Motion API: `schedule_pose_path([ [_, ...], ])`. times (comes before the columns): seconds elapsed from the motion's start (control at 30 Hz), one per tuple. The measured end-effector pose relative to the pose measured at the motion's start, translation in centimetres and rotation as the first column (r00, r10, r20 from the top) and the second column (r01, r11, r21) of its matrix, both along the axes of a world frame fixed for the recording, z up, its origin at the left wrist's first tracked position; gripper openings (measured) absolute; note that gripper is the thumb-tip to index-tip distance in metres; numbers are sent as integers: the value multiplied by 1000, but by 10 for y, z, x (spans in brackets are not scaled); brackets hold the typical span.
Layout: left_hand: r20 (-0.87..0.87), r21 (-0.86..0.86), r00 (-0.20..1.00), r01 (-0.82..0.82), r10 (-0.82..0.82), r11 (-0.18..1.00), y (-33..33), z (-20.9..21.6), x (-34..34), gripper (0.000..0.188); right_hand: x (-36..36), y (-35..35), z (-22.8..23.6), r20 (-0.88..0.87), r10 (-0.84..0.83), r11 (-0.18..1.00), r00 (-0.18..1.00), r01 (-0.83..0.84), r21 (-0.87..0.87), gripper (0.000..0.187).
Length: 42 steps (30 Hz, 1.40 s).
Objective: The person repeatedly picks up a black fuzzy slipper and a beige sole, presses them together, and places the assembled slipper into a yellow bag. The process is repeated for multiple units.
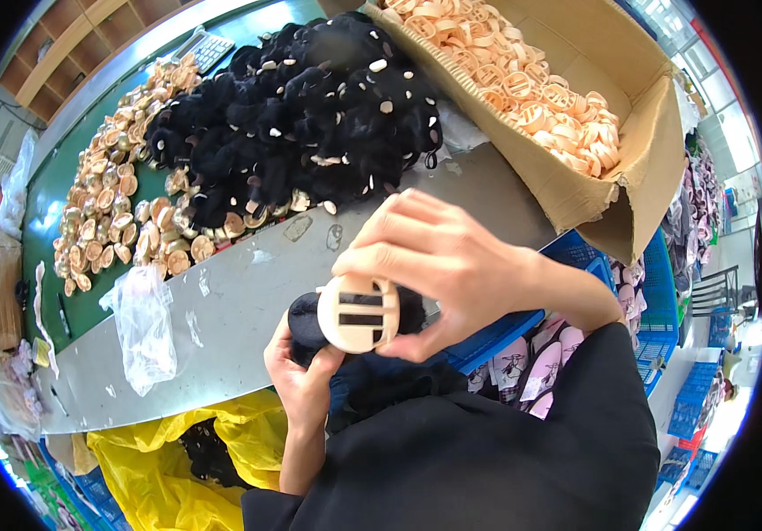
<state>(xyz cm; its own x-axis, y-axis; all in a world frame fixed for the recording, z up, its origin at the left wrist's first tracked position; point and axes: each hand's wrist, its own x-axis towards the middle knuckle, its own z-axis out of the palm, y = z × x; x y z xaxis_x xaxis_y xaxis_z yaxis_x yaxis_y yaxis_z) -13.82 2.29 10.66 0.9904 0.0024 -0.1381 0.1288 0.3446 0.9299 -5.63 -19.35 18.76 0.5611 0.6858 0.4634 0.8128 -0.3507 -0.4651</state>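
My right hand (pixel 443 257) grips a round, peach-coloured plastic piece (pixel 333 320) by its edge, fingers over the top and thumb at the lower right. Slots and crossbars show on its face, with black behind them. Close below, my left hand (pixel 300 376) is closed on a soft black fabric piece (pixel 307 319) that bulges out at the left of the plastic piece. More black material shows just right of the plastic piece; whether the two parts are joined is hidden. Both hands are in front of my body, over the near edge of the grey table (pixel 248 354).
Black fluffy pieces (pixel 301 106) lie heaped mid-table, beside gold and peach cups (pixel 107 221) on the left. A cardboard box (pixel 531 173) of peach plastic parts (pixel 514 84) stands far right. Also around: a clear bag (pixel 144 332), yellow bag (pixel 133 460), blue crate (pixel 660 310), calculator (pixel 211 50).
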Motion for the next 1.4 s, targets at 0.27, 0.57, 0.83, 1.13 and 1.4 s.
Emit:
schedule_pose_path([
  [0.27,65,125,994,83,-92,989,2,4,-3,40,1,19,-34,-67,125,989,990,-119,82,69],
  [0.57,243,90,950,176,-193,980,4,4,3,37,-12,9,-42,-330,178,983,927,-152,102,75],
  [0.83,325,198,943,6,-72,980,4,-8,-4,49,-26,23,-64,-461,154,949,874,0,316,46],
  [1.13,264,221,964,-34,-27,975,-7,-20,-11,51,-45,43,-81,-431,-26,930,902,180,322,39],
  [1.4,139,79,984,-119,108,990,-2,-12,-2,59,-71,64,-100,-20,-112,949,993,113,296,29],
])
